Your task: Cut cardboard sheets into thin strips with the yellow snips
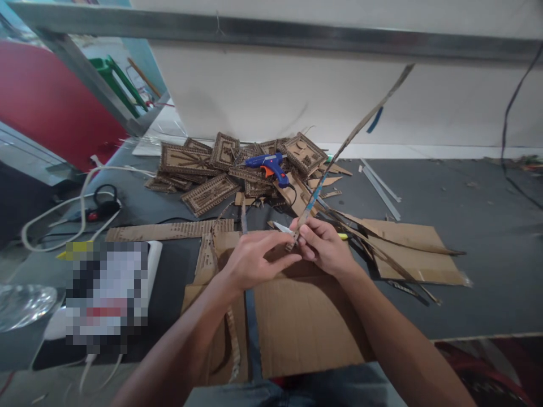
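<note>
A long thin cardboard strip (345,141), with blue patches, rises from my hands toward the upper right. My right hand (324,243) is closed around its lower part, fingers bent and pinching. My left hand (261,254) has its thumb and fingertips at the strip's lower end, from the left side. A blade (282,228) shows just behind my fingers, and a bit of yellow handle (343,236) sticks out right of my right hand. Below both hands lies a large cardboard sheet (305,322).
Decorated cardboard pieces (210,194) are piled at the back, a blue glue gun (269,164) on top. More strips (394,260) and a cardboard piece (418,240) lie right. Left are cables, a blurred device (106,294) and clear plastic (25,305). A metal bar (297,37) crosses above.
</note>
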Tool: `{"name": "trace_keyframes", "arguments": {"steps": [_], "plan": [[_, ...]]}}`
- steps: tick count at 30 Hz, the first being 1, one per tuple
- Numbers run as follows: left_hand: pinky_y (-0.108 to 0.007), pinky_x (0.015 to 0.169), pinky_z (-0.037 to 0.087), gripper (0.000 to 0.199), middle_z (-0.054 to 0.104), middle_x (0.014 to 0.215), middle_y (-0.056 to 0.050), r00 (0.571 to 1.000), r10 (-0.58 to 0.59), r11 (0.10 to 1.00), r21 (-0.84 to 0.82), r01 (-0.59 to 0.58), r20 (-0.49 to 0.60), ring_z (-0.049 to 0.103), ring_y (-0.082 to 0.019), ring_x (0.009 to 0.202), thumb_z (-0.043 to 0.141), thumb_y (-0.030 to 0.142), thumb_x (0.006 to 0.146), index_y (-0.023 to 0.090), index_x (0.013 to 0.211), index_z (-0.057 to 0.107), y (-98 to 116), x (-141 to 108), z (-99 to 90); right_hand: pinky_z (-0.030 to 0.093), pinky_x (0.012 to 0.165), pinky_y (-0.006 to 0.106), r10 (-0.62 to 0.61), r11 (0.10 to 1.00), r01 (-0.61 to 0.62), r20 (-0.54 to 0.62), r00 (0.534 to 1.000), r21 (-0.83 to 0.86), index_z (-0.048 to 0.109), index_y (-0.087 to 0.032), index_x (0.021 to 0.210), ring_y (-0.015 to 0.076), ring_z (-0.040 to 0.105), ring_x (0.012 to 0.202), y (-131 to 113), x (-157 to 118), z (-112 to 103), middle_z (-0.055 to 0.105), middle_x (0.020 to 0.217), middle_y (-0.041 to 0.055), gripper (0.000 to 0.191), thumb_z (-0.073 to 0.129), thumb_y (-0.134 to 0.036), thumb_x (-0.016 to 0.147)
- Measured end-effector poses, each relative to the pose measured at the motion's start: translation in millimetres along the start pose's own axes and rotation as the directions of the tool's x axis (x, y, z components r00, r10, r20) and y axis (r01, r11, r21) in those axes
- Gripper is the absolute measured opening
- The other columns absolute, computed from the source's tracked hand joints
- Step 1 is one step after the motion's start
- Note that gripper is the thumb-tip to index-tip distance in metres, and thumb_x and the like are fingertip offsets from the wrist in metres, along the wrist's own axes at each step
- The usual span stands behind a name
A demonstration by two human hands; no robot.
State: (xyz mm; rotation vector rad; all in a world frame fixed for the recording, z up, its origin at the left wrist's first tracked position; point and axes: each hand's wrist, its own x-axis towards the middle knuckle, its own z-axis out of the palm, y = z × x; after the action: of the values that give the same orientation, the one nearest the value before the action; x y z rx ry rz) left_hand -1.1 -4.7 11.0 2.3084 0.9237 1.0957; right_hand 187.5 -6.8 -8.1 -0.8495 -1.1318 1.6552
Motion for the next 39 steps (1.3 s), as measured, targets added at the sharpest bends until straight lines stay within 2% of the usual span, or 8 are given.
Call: {"name": "trace_keyframes", "arguments": {"steps": [7, 13, 21, 25, 29, 32, 36, 39], "plan": [[-0.022, 0.068, 0.051, 0.023, 0.075, 0.083, -0.001, 0.992, 0.071, 0.997, 0.022, -0.074, 0.107, 0.069, -0.012, 0.07, 0.072, 0.041, 0.085, 0.021, 0.095, 0.067, -8, 1, -9.0, 0.029, 0.043, 0.018, -0.003, 0.997, 0.007, 0.048, 0.999, -0.077, 0.065, -0.018, 0.096, 0.005, 0.037, 0.044, 0, -1, -3, 0.048, 0.057, -0.0062, 0.031, 0.061, -0.049, 0.093], [-0.021, 0.066, 0.05, 0.017, 0.075, 0.085, 0.0, 0.977, -0.069, 0.993, 0.105, 0.049, 0.199, 0.07, -0.014, 0.073, 0.069, 0.038, 0.087, 0.022, 0.093, 0.067, -13, -1, -9.4, 0.029, 0.043, 0.019, -0.007, 1.0, 0.007, 0.089, 0.996, 0.01, 0.064, -0.019, 0.097, 0.0046, 0.034, 0.042, 2, -2, 0, 0.046, 0.056, -0.0073, 0.033, 0.063, -0.051, 0.091], [-0.026, 0.064, 0.053, 0.045, 0.076, 0.084, -0.002, 0.983, -0.153, 0.985, 0.1, 0.143, 0.105, 0.072, -0.018, 0.071, 0.077, 0.053, 0.076, 0.022, 0.105, 0.063, -9, -4, -4.1, 0.031, 0.042, 0.019, -0.056, 0.998, 0.056, 0.001, 0.998, 0.011, 0.064, -0.02, 0.102, 0.0045, 0.039, 0.044, 1, 0, 4, 0.05, 0.063, -0.0062, 0.03, 0.064, -0.047, 0.09], [-0.022, 0.065, 0.056, 0.024, 0.077, 0.088, -0.002, 0.978, -0.207, 0.978, -0.017, 0.207, -0.018, 0.073, -0.014, 0.072, 0.068, 0.036, 0.088, 0.021, 0.105, 0.061, -3, -6, 7.1, 0.031, 0.042, 0.018, -0.089, 0.993, 0.092, -0.039, 0.995, 0.068, 0.065, -0.02, 0.103, 0.0041, 0.041, 0.045, -2, 1, 8, 0.051, 0.067, -0.0056, 0.028, 0.067, -0.044, 0.089], [-0.022, 0.063, 0.059, 0.019, 0.076, 0.086, -0.003, 0.941, -0.312, 0.939, -0.191, 0.285, -0.133, 0.073, -0.014, 0.069, 0.066, 0.029, 0.089, 0.019, 0.104, 0.061, -2, -5, 12.9, 0.031, 0.043, 0.019, -0.113, 0.993, 0.115, -0.074, 0.991, 0.013, 0.066, -0.02, 0.106, 0.0047, 0.044, 0.047, -2, 1, 8, 0.055, 0.07, -0.0036, 0.028, 0.066, -0.043, 0.09], [-0.022, 0.053, 0.059, 0.02, 0.072, 0.076, -0.002, 0.894, -0.443, 0.806, -0.469, 0.361, -0.073, 0.069, -0.013, 0.058, 0.066, 0.033, 0.089, 0.018, 0.102, 0.06, -3, -1, 10.3, 0.033, 0.045, 0.02, -0.141, 0.981, 0.131, -0.056, 0.988, -0.143, 0.068, -0.02, 0.111, 0.0062, 0.044, 0.049, -3, 0, 3, 0.054, 0.063, -0.0042, 0.028, 0.067, -0.039, 0.09], [-0.021, 0.044, 0.056, 0.028, 0.069, 0.073, -0.003, 0.859, -0.503, 0.483, -0.794, 0.368, 0.092, 0.07, -0.016, 0.064, 0.072, 0.038, 0.084, 0.016, 0.097, 0.059, -1, 5, 1.4, 0.039, 0.049, 0.021, -0.252, 0.935, 0.231, -0.045, 0.967, -0.27, 0.073, -0.023, 0.102, 0.0071, 0.049, 0.054, -5, 0, -3, 0.063, 0.075, -0.0007, 0.02, 0.072, -0.035, 0.086], [-0.018, 0.043, 0.053, 0.03, 0.065, 0.069, 0.0, 0.83, -0.51, 0.258, -0.88, 0.399, 0.227, 0.066, -0.013, 0.059, 0.076, 0.037, 0.082, 0.016, 0.095, 0.06, 2, 8, -5.0, 0.041, 0.05, 0.021, -0.275, 0.93, 0.253, -0.048, 0.96, -0.266, 0.074, -0.023, 0.096, 0.0078, 0.052, 0.056, -7, -1, -4, 0.067, 0.081, 0.0013, 0.017, 0.07, -0.038, 0.088]]}}
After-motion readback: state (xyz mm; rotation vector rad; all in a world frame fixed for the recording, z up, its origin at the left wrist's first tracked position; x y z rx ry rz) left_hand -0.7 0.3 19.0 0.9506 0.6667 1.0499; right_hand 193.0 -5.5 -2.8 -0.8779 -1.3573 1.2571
